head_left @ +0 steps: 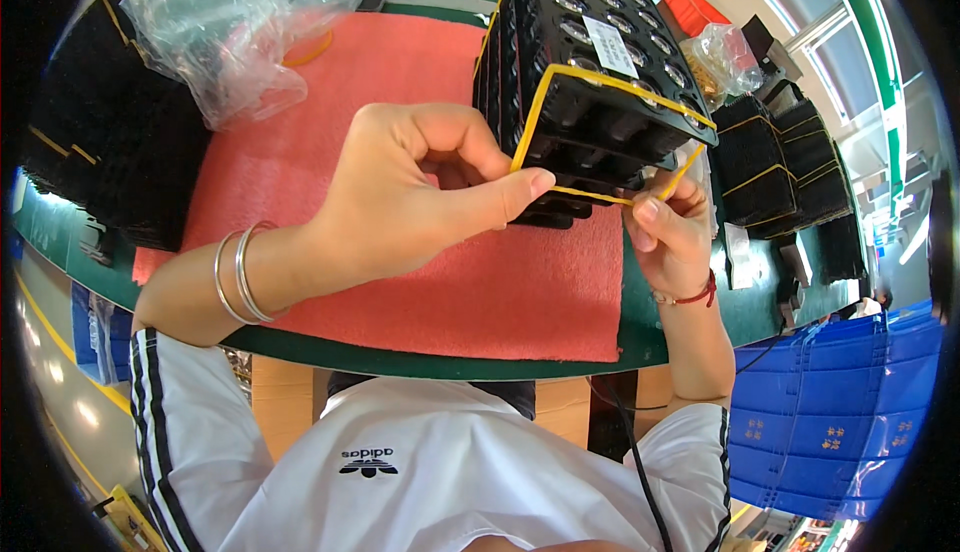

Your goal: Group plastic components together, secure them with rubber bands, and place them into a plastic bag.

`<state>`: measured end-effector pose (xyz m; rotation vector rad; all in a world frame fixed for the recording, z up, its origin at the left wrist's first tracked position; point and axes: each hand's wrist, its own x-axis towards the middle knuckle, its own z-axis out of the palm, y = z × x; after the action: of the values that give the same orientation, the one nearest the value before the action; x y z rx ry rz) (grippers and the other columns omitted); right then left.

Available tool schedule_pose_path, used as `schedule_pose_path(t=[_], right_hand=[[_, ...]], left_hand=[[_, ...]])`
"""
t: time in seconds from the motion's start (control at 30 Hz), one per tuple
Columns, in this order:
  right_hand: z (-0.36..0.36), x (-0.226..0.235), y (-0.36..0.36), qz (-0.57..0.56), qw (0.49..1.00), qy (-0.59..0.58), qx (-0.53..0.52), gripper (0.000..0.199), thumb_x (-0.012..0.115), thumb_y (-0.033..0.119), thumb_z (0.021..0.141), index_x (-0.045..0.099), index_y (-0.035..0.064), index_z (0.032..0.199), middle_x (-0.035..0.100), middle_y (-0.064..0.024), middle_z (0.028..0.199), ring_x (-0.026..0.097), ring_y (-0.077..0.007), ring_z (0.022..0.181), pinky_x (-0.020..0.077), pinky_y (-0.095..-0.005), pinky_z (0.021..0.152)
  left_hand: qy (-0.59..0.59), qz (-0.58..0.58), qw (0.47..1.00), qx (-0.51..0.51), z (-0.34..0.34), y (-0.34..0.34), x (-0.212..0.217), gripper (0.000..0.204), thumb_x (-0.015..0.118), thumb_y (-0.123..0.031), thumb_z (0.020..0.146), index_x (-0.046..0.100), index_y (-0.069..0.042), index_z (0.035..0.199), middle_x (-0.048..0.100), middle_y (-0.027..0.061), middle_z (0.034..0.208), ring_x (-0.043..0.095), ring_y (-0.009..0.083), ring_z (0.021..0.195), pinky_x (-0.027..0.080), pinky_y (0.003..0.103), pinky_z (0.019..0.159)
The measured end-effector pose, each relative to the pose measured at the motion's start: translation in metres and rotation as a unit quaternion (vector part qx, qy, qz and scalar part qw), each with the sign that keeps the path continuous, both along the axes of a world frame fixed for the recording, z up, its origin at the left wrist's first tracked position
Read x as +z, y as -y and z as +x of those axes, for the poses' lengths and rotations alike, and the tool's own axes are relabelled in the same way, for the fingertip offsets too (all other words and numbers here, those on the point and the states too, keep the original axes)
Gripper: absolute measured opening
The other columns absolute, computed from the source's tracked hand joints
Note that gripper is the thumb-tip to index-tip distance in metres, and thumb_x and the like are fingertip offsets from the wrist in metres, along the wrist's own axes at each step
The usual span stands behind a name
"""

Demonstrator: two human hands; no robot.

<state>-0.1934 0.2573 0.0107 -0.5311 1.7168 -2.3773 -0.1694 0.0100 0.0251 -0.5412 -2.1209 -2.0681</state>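
A stack of black plastic trays (560, 47) with round metallic parts in their pockets stands at the far side of a pink foam mat (450, 302). A white label (610, 47) lies on the top tray. Around the stack's near end runs a yellow rubber band (590, 77), stretched across the top and down the front. My left hand (420, 167) pinches the band between thumb and finger at the lower left of the stack. My right hand (672, 220) grips the same band at the lower right, pulling it away from the trays.
Tall stacks of black trays (110, 142) stand at the left, with a crumpled clear plastic bag (240, 27) beside them. More banded black stacks (785, 167) sit on the right. Behind them are a red bin (692, 7) and a clear bag (725, 57). Blue crates (830, 412) stand beside the table.
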Motion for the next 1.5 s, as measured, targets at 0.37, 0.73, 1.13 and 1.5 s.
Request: schedule_pose_path(t=[0.37,0.73,1.13,1.5], right_hand=[[0.017,-0.002,0.007,0.115,0.993,-0.013,0.039,0.014,0.072,-0.007,0.07,0.067,-0.0022,0.081,0.067,-0.0086,0.076,0.061,-0.0082,0.065,0.0475,-0.0197,0.058],[0.018,-0.002,0.011,0.176,0.982,-0.051,0.051,0.012,0.072,-0.004,0.072,0.067,-0.0033,0.083,0.066,-0.0071,0.071,0.058,-0.0052,0.059,0.0422,-0.0162,0.051],[0.012,-0.008,0.007,0.253,0.939,-0.226,0.058,0.012,0.073,0.0,0.071,0.068,0.0004,0.082,0.067,-0.0064,0.073,0.058,-0.0058,0.058,0.0421,-0.0181,0.052],[-0.001,0.005,-0.017,0.117,0.961,-0.228,0.1,0.009,0.07,0.0,0.073,0.064,-0.0021,0.078,0.065,-0.0095,0.074,0.061,-0.0133,0.066,0.0459,-0.0236,0.06]], left_hand=[[-0.111,-0.091,0.989,-0.041,0.005,0.002,-0.012,0.018,0.072,-0.005,0.072,0.058,-0.004,0.062,0.063,0.0035,0.061,0.056,0.0036,0.052,0.043,0.018,0.045],[-0.08,-0.114,0.989,-0.043,0.002,0.002,-0.026,0.018,0.076,-0.014,0.073,0.062,-0.004,0.066,0.062,0.0031,0.06,0.054,0.0044,0.05,0.041,0.019,0.045],[-0.137,-0.143,0.976,-0.091,-0.004,0.002,-0.032,0.017,0.076,-0.014,0.073,0.062,-0.004,0.07,0.06,0.0041,0.063,0.055,0.0098,0.051,0.042,0.023,0.046],[-0.44,-0.178,0.869,-0.143,0.004,0.011,-0.006,0.019,0.075,-0.029,0.071,0.065,-0.013,0.073,0.06,-0.0032,0.062,0.053,0.0112,0.05,0.041,0.027,0.051]])
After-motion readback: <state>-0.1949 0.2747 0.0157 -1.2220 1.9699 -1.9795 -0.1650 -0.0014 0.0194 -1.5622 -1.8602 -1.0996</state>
